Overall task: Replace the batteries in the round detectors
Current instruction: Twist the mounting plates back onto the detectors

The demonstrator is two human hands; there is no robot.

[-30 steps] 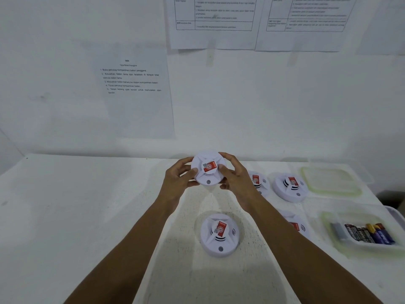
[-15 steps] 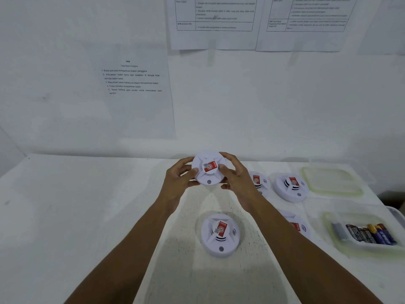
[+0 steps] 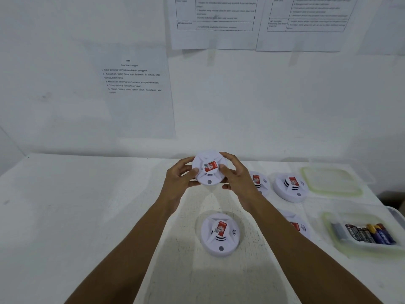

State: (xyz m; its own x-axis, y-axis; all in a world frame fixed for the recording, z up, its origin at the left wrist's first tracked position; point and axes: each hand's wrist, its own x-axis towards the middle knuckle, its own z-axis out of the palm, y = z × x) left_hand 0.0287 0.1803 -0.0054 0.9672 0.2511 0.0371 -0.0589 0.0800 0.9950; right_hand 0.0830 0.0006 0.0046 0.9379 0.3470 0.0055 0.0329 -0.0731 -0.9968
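four detectors (image 3: 220,234), white table (image 3: 87,216), papered wall (image 3: 263,102)

- A round white plastic detector (image 3: 208,170) is held above the white table (image 3: 87,216), with the left hand (image 3: 175,183) on its left and the right hand (image 3: 237,178) on its right.
- A second white detector (image 3: 220,234) lies on the table nearer, between the forearms.
- A third detector (image 3: 259,182) lies just beyond the right hand, a fourth detector (image 3: 291,186) right of it, and a fifth detector (image 3: 295,224) nearer, partly under the right forearm.
- Furthest right are a clear plastic container (image 3: 331,182), far, and a clear plastic tub (image 3: 328,218), near, with cylindrical batteries (image 3: 368,234) in it.
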